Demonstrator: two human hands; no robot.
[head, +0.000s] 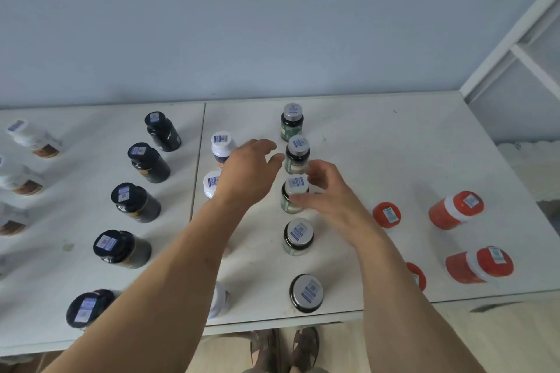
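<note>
- pale blue wall (242, 24) backs a white desk (378, 145) set with bottles in columns, each lid carrying a barcode sticker.
- a column of five silver-lidded glass bottles runs up the centre of the frame; the green bottle (294, 184), third from the top, stands upright at its middle.
- the right hand (330, 194) holds that green bottle, with the thumb laid across its near side and the fingers curled round behind it.
- the left hand (248, 172) hovers just left of the column, fingers loosely spread and holding nothing, its fingertips close to the neighbouring bottle (298, 151) one place further up.
- white-capped bottles (223, 144) stand partly hidden behind the left hand.
- black bottles (136, 201) line the left of centre.
- orange bottles (456, 209) sit at the lower right, well apart from the hands.
- a white shelf frame (515, 48) leans in at the upper right.
- sandalled feet (285, 348) show on the floor at the bottom edge.
</note>
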